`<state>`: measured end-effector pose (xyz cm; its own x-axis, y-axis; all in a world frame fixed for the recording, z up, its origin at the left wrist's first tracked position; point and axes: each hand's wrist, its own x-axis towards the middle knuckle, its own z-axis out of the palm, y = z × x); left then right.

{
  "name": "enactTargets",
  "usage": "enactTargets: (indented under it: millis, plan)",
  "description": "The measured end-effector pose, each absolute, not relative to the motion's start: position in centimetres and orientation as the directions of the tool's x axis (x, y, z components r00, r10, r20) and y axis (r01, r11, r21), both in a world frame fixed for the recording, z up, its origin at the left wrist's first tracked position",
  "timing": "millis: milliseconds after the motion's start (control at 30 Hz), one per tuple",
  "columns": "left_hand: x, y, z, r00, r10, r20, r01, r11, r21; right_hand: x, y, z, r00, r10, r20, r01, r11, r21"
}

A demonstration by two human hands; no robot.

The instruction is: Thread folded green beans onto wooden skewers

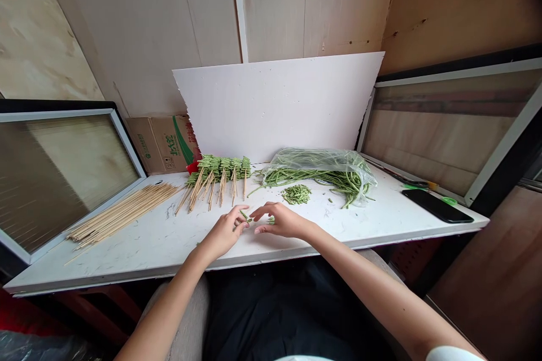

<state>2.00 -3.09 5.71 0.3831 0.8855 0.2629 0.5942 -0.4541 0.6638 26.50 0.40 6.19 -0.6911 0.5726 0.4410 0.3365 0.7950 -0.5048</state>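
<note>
Near the front of the white table, my left hand (225, 232) pinches a short cut piece of green bean (243, 214) between thumb and fingers. My right hand (283, 221) is just to its right, thumb and fingers curved and apart. A few bean pieces (271, 219) show under its palm; whether they touch the hand I cannot tell. Beyond the hands lies a small pile of cut bean pieces (297, 194). Finished-looking skewers of bean pieces (224, 168) are stacked at the back, their bare stick ends pointing toward me.
Loose bamboo skewers (125, 211) lie in a bundle at left. Long green beans (296, 176) spill from a clear plastic bag (334, 159). A black phone (437, 205) and scissors (412, 183) are at right. A white board (275, 107) and cardboard box (163, 144) stand behind.
</note>
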Motion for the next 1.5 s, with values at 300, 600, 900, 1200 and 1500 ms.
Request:
enactTargets:
  millis: [300, 600, 900, 1200, 1500]
  plan:
    - [2.5, -3.5, 5.9, 0.434, 0.877, 0.203, 0.54, -0.434, 0.721, 24.8, -0.7, 5.8, -0.683, 0.519, 0.515, 0.315, 0.845, -0.433]
    - [2.2, -2.9, 5.7, 0.401, 0.882, 0.247, 0.566, -0.45, 0.69, 25.6, -0.2, 6.2, -0.631, 0.535, 0.562, 0.337, 0.841, -0.423]
    - [2.2, -2.8, 5.7, 0.372, 0.868, 0.329, 0.57, -0.494, 0.657, 25.7, -0.2, 6.5, -0.636, 0.51, 0.579, 0.338, 0.858, -0.385]
    - [2.2, -2.6, 5.8, 0.358, 0.849, 0.389, 0.574, -0.529, 0.625, 26.0, 0.3, 6.5, -0.598, 0.482, 0.641, 0.325, 0.876, -0.356]
    - [2.5, -2.9, 5.9, 0.396, 0.817, 0.419, 0.551, -0.576, 0.603, 25.4, 0.2, 6.0, -0.603, 0.485, 0.634, 0.315, 0.874, -0.369]
